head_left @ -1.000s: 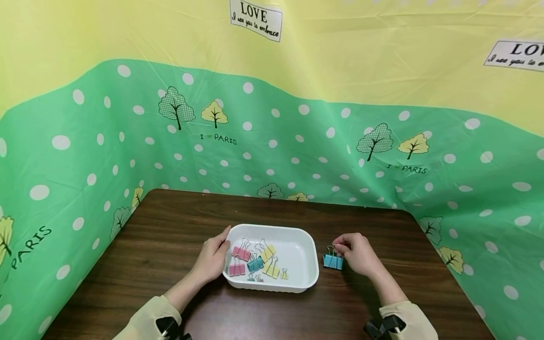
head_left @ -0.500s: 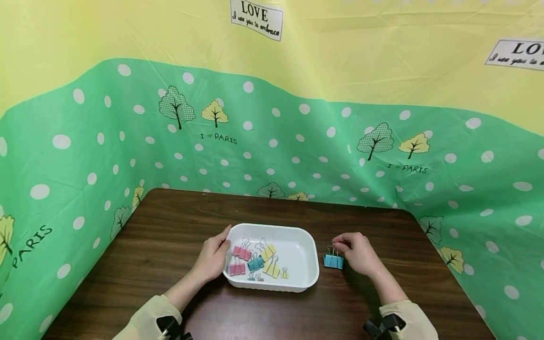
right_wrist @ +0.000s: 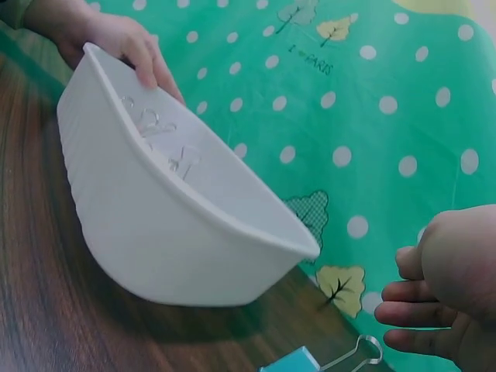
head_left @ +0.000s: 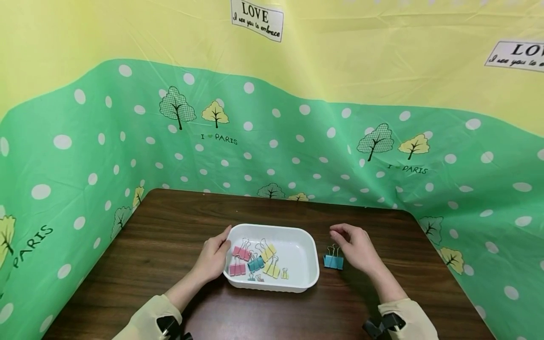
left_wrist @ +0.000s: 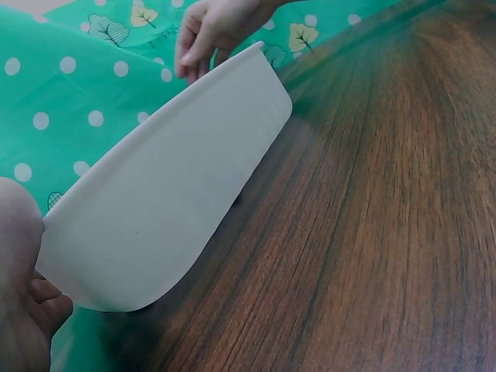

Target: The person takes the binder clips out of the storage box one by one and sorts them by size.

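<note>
Head view, nearest first: two pale sleeves (head_left: pixel 410 321), each with a black strap (head_left: pixel 384 325) at the wrist. Beyond them lies the dark wood-grain tabletop (head_left: pixel 272 316), carrying one white tray (head_left: pixel 301 257). Left hand (head_left: pixel 212 258) grips the tray's left end, fingers closed about the wall and rim. Right hand (head_left: pixel 356 248) has its fingers loosely bent, thumb and forefinger close together, holding nothing; it is poised just above the wire handles of one blue clip (head_left: pixel 333 263), which sits on the tabletop just beside the tray's right end.

Tray contents, counted: eight binder clips. Two pink clips (head_left: pixel 237 269), one teal clip (head_left: pixel 256 264), two large yellow clips (head_left: pixel 271 270), one small yellow clip (head_left: pixel 284 275), one small teal clip (head_left: pixel 251 277) and one small clip of uncertain colour (head_left: pixel 259 278). All lie toward the left and middle.

Far side: green and yellow backdrop (head_left: pixel 276 160), white-dotted below. Legible print: "LOVE / I see you to embrace" on one panel (head_left: pixel 257 20); a second panel (head_left: pixel 516 55) is cut off by the frame edge; "I PARIS" with a small heart, twice; "PARIS" once at far left.
</note>
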The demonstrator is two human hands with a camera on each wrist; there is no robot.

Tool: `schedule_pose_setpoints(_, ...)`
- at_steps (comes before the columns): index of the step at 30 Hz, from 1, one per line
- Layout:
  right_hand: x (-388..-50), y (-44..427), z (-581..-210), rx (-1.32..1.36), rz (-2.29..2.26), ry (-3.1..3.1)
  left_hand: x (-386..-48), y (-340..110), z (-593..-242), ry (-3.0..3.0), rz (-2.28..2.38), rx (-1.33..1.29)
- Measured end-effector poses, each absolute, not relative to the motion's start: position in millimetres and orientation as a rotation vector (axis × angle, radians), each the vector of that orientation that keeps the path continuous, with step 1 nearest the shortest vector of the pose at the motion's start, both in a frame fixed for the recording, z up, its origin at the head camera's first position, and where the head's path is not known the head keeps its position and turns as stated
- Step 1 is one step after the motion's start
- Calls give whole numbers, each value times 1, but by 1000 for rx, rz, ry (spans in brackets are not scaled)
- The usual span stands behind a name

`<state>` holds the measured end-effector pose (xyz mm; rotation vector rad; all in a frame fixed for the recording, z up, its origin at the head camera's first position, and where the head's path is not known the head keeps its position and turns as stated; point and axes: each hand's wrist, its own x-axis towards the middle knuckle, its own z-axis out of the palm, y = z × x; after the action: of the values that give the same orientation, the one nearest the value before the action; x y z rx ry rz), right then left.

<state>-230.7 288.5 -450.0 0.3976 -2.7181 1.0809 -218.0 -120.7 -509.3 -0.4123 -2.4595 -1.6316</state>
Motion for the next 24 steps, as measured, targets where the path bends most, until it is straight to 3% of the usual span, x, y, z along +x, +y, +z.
schedule_pose_setpoints(24, -233, 243, -416, 558, 1142, -2667, -217, -119, -507, -2459, -1604, -399)
